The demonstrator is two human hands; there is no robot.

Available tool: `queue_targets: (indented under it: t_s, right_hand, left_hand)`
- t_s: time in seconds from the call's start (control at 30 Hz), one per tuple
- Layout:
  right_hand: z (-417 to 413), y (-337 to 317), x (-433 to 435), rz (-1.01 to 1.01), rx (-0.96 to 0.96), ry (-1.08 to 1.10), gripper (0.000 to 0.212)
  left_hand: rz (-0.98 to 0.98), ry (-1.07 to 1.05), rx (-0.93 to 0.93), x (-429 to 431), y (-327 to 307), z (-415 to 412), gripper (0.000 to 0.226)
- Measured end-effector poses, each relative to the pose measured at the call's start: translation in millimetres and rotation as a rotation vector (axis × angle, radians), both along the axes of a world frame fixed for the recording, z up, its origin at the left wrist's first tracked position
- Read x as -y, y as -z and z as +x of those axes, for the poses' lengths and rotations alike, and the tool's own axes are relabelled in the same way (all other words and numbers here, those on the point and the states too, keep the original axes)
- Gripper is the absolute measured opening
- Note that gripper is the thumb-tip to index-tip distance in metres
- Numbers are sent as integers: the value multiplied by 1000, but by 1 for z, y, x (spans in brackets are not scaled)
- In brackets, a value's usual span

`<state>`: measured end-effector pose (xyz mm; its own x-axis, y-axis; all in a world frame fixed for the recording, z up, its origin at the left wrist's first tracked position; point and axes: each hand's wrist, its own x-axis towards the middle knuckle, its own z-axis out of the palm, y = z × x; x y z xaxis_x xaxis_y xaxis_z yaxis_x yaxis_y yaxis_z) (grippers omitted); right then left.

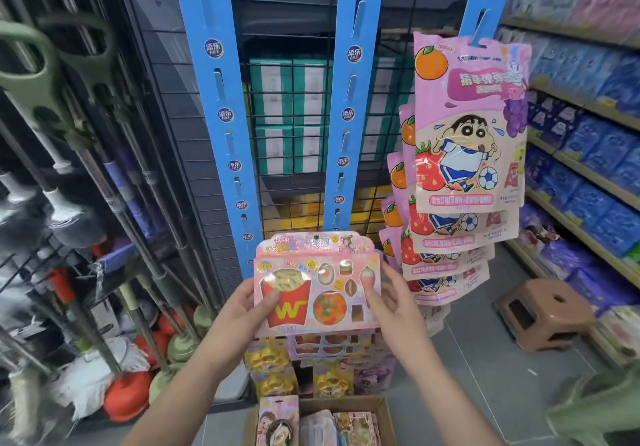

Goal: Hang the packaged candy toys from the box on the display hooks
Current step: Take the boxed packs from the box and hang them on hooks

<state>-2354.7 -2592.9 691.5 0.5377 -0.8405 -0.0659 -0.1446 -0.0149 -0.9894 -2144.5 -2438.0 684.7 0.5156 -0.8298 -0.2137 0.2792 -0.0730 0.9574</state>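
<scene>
Head view: left hand grasps "W" fries candy pack; right hand released, touching edge.

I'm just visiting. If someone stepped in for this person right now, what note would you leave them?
The left hand grips the pink pack by its left edge. The right hand is at the right edge, too blurred to judge its grip.
The pack is held up before the middle blue strip, not yet hooked.
More packs lie in the cardboard box.
Similar packs show just beneath.
Left to do: hook this one, then hang the rest.
</scene>
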Motion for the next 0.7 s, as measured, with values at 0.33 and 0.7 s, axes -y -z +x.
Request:
queue_targets:
  t_s: [0.33,0.7]
  right_hand:
    - [13,-25,20,-27,147,129,50]
    - [1,3,31,-84,62,112,45]
  left_hand:
    - [-73,-57,141,41,-38,7,42]
    - [34,-48,102,44,-5,-1,31]
